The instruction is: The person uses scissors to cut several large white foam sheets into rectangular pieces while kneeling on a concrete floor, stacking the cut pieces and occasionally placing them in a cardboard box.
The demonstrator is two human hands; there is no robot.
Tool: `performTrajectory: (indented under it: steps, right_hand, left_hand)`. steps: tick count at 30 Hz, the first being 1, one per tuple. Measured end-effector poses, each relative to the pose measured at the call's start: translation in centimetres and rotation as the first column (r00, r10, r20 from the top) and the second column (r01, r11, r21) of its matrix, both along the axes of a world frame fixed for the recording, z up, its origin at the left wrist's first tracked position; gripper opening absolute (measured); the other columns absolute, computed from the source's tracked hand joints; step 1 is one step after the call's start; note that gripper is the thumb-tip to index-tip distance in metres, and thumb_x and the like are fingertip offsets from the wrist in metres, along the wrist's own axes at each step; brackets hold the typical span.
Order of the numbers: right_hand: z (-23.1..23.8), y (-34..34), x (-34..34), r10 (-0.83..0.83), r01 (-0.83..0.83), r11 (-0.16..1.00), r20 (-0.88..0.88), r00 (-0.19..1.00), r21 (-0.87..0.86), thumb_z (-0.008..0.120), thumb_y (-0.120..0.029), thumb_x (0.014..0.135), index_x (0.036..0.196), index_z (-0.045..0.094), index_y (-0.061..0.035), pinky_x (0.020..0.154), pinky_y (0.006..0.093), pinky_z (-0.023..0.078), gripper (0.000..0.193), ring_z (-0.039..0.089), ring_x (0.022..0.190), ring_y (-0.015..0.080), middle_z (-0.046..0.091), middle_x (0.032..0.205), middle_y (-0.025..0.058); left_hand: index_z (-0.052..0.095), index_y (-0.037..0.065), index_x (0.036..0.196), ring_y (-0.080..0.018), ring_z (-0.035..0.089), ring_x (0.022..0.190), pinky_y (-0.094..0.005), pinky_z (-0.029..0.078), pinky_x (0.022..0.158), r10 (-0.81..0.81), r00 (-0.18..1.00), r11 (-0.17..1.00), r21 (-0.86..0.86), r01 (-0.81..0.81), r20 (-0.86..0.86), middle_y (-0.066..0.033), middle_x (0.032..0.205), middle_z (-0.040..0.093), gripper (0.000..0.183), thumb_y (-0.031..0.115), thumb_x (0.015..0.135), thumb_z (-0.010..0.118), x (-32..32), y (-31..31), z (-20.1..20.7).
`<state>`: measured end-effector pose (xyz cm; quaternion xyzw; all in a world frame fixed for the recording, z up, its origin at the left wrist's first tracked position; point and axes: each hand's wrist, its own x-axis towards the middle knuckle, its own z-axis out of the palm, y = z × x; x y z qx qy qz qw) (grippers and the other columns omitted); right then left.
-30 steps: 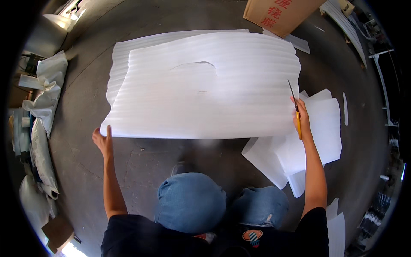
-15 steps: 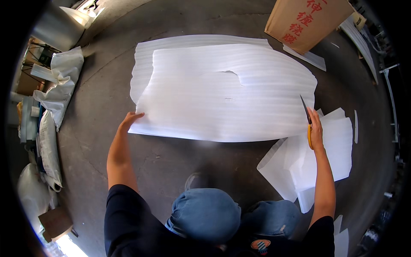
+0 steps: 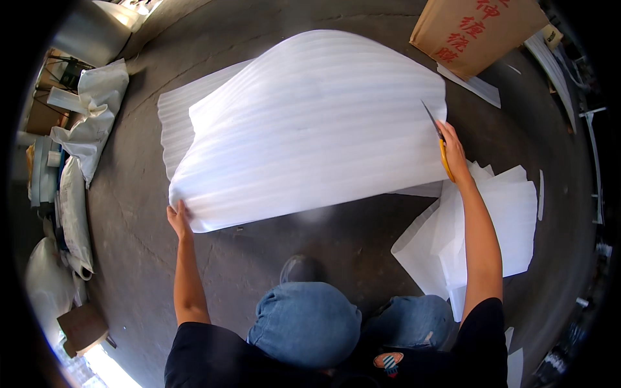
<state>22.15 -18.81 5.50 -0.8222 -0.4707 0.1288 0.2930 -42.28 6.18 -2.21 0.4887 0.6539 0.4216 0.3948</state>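
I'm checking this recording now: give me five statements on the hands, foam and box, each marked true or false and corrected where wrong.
1. The right hand holds yellow-handled scissors. True.
2. The left hand grips the white foam sheet near its left end. True.
3. That sheet lies flat throughout. False: it bulges upward.
4. The red-lettered cardboard box stands at upper left. False: that box is at upper right.
5. The scissors' handles are blue. False: they are yellow.
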Motion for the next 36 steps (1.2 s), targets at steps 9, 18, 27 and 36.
performTrajectory:
  steps: [9,18,27,36]
  right_hand:
    - [-4.3,2.2,2.7,0.15,-0.154,0.988,0.126,0.981,0.025,0.038,0.012,0.061,0.1,0.05,-0.0043,0.082,0.0301,0.042,0.044,0.049,0.105,0.029,0.049,0.108,0.0157]
    - [-12.4,2.3,1.7,-0.359,0.49,0.801,-0.931,-0.063,-0.342,0.064,-0.025,0.076,0.105,0.04,-0.0009,0.053,0.0339,0.047,0.045,0.055,0.067,0.0252,0.054,0.084,0.0176]
    - [-12.4,13.1,-9.1,-0.136,0.5,0.848,-0.985,-0.11,-0.173,0.064,-0.04,0.076,0.093,0.055,-0.0119,0.072,0.0348,0.046,0.034,0.057,0.091,0.0211,0.06,0.085,0.0037]
    - [-15.0,17.9,-13.3,-0.217,0.541,0.779,-0.946,-0.239,-0.316,0.069,-0.025,0.073,0.09,0.051,-0.0119,0.079,0.0391,0.039,0.028,0.053,0.092,0.0197,0.053,0.089,0.0042]
  left_hand:
    - [0.049,0.005,0.11,-0.0213,0.054,0.089,-0.0356,0.043,0.08,0.068,0.835,0.994,-0.11,-0.008,0.546,-0.0059,0.097,0.056,0.036,0.025,0.081,0.054,-2.8,-1.7,-1.8]
    - [0.05,0.005,0.108,-0.0164,0.053,0.09,-0.0302,0.042,0.08,0.063,0.847,0.988,-0.151,0.021,0.528,-0.0021,0.097,0.056,0.03,0.023,0.084,0.052,-5.4,-3.6,-4.1]
    - [0.05,0.004,0.101,-0.0195,0.056,0.074,-0.0348,0.047,0.07,0.18,0.829,0.938,-0.347,0.018,0.53,-0.0063,0.082,0.057,0.022,0.02,0.085,0.046,-3.6,-4.4,-2.2]
    - [0.047,0.0,0.108,-0.0216,0.051,0.093,-0.0344,0.039,0.084,0.403,0.847,0.891,-0.361,-0.276,0.348,-0.009,0.098,0.054,0.037,0.014,0.074,0.051,-5.5,-7.5,-5.2]
